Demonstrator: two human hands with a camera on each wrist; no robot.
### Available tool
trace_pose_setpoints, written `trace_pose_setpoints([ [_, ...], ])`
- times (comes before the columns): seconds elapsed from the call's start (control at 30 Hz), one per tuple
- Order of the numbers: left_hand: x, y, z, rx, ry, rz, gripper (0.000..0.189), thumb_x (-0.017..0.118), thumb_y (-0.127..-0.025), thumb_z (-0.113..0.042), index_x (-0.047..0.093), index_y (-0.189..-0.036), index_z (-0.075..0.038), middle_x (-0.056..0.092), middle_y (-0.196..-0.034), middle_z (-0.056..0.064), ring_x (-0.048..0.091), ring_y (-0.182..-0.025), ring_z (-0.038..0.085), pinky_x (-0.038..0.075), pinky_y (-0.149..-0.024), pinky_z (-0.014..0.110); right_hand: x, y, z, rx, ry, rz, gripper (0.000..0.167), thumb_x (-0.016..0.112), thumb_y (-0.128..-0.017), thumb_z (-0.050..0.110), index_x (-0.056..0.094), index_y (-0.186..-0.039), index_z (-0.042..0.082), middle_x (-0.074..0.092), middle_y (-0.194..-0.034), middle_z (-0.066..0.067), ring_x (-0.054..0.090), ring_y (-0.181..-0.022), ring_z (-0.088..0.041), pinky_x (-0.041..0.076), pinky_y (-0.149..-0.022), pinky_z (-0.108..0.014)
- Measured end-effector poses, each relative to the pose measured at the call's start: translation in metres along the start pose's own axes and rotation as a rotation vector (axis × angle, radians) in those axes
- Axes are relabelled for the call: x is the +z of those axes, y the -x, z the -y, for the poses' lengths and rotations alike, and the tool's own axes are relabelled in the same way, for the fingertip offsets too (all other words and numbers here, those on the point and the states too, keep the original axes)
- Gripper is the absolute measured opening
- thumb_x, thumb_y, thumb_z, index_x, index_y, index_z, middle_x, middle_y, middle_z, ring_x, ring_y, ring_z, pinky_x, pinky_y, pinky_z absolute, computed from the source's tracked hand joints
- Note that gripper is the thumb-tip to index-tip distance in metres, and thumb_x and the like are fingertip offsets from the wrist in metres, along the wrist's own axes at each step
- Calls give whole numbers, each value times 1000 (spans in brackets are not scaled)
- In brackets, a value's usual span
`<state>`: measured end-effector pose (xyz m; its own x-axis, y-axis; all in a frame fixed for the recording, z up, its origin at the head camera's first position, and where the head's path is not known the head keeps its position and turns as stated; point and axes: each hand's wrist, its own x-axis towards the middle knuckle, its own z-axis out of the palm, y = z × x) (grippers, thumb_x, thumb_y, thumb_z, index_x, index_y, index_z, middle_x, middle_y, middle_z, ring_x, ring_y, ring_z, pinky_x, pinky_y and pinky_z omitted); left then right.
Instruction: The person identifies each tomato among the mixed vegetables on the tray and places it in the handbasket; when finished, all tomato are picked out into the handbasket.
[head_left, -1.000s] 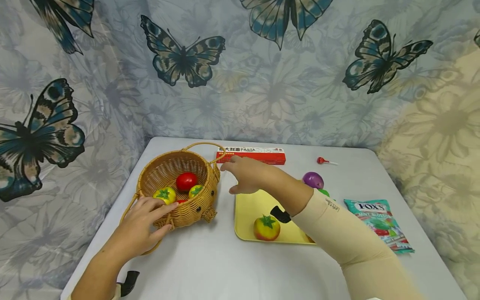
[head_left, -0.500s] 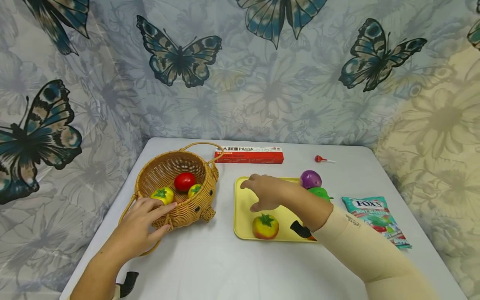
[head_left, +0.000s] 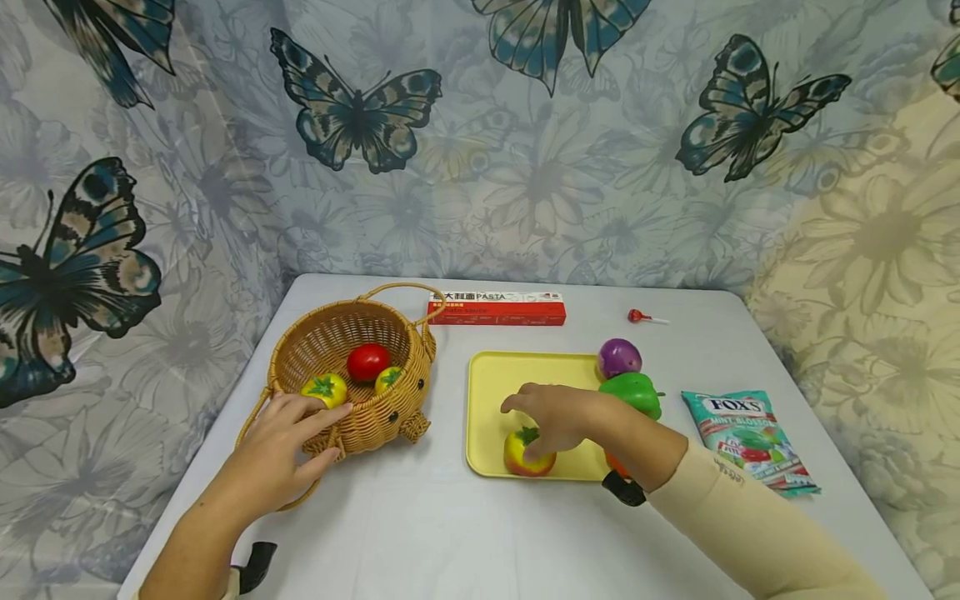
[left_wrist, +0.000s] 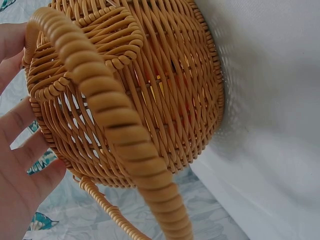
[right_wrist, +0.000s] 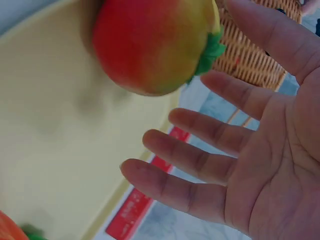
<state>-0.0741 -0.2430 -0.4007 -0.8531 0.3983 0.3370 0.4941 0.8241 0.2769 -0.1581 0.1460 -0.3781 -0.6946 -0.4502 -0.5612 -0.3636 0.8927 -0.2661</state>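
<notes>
My left hand (head_left: 277,454) rests on the near rim of a wicker basket (head_left: 375,429), its fingers fairly straight; in the left wrist view the fingers lie along the rim (left_wrist: 42,135). Inside the basket are a red tomato-like fruit (head_left: 368,362) and yellow ones with green tops, such as this yellow tomato (head_left: 325,388). Over a yellow tray (head_left: 487,371), my right hand (head_left: 558,414) is spread just above a red-and-yellow tomato (head_left: 517,454) with a green leafy top. The right wrist view has the fingers extended beside that tomato (right_wrist: 155,45), not wrapped round it.
A purple onion-like vegetable (head_left: 619,357) and a green pepper (head_left: 632,393) sit at the tray's right side; an orange item (head_left: 617,463) is partly hidden by the right wrist. A pasta box (head_left: 497,309), a lollipop (head_left: 637,316) and a Fox's candy bag (head_left: 752,442) lie further out.
My right hand has moved from beside the basket, rightward and nearer, down over the tomato on the tray. The left hand has stayed on the basket rim.
</notes>
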Motion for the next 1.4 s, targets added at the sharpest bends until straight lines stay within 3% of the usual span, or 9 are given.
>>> trace_pose_setpoints([
  [0.47,1,0,0,-10,4,-3,58,86,-81,-20,68,-136,-24,63,-115,3,54,-115,28,32,-118,68,17,-4,-6,20,-52,-3,69,88,-80,35,58,-142,33,53,-147,-2,51,-133,-27,51,-109,-56],
  [0.83,1,1,0,-8,11,-10,58,86,-82,-19,68,-136,-24,63,-115,2,54,-115,27,32,-117,68,15,-7,-10,-14,-18,-39,59,85,-84,31,62,-139,27,61,-129,1,55,-119,-22,50,-111,-49],
  [1.1,1,1,0,-9,5,-6,58,86,-81,-20,68,-136,-25,63,-116,3,53,-115,27,33,-117,68,1,-9,-10,-53,14,-91,59,83,-86,30,60,-140,22,62,-128,-1,56,-117,-21,50,-111,-46],
  [1.4,1,1,0,0,1,-12,59,86,-81,-20,68,-136,-24,63,-116,3,54,-115,28,34,-116,69,-30,-19,5,-100,52,-136,61,80,-89,32,57,-145,20,61,-130,-1,57,-115,-20,51,-110,-43],
])
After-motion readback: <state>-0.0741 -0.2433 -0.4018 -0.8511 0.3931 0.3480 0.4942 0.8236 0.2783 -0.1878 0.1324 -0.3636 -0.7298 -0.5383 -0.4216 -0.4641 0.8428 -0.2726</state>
